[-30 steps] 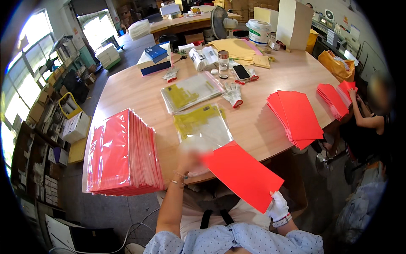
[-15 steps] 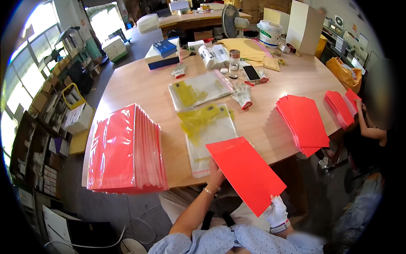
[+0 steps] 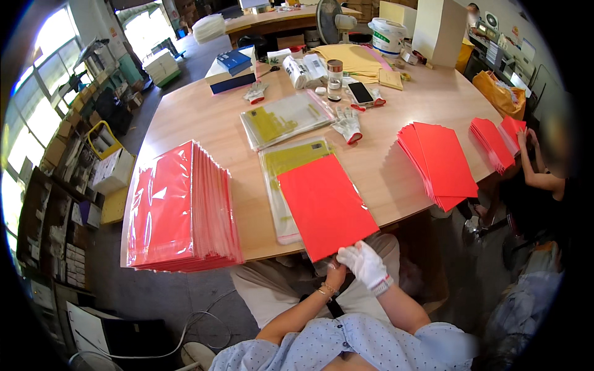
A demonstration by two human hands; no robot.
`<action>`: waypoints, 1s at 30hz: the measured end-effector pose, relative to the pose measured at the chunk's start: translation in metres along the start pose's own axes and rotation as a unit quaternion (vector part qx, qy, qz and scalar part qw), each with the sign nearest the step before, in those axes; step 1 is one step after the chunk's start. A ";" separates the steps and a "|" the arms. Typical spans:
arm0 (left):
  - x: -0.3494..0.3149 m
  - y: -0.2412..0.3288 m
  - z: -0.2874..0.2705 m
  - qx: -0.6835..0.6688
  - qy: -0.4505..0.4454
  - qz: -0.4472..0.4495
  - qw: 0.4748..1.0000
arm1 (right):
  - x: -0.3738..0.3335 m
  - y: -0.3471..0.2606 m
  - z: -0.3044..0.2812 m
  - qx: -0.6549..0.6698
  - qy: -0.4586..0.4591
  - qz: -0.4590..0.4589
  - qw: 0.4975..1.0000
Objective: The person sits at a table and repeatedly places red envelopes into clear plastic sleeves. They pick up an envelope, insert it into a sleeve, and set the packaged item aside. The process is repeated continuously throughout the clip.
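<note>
A flat red card folder (image 3: 328, 207) lies at a slant over the near table edge, with clear plastic showing along its side, seemingly inside a clear bag. My bare left hand (image 3: 335, 276) is closed at its near edge, fingers partly hidden below. My right hand (image 3: 364, 266), in a white fingerless-looking glove, presses its fingers together on the same edge, close beside the left. Beneath the folder is a stack of clear plastic bags (image 3: 278, 164) with olive-yellow printing. To the left stands a tall pile of bagged red folders (image 3: 161, 213); a fanned stack of bare red folders (image 3: 442, 164) lies right.
Beyond lie another bag stack (image 3: 288, 117), a white glove (image 3: 348, 125), a phone (image 3: 361, 93), a glass bottle (image 3: 334, 80) and blue boxes (image 3: 234, 63). At the far right, another person's hands (image 3: 527, 139) touch more red folders (image 3: 492, 142).
The red folder has moved left and away from me, down onto the bags. My left hand has shifted from its left side to its near edge; my right hand has moved left beside it.
</note>
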State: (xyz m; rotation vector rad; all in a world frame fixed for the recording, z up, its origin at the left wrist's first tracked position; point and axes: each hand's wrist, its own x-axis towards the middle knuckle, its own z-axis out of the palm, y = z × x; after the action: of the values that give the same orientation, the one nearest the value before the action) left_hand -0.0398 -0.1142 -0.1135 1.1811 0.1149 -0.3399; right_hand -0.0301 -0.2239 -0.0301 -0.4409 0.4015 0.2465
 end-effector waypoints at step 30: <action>-0.051 0.092 -0.121 0.318 0.109 0.053 0.940 | -0.081 -0.164 -0.123 -0.899 0.132 -0.003 0.418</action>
State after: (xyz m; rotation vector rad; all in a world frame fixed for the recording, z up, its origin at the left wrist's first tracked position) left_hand -0.0475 0.0384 -0.0647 1.8605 0.1384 -0.1483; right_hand -0.0907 -0.4356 -0.0381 -2.7179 0.2779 0.5555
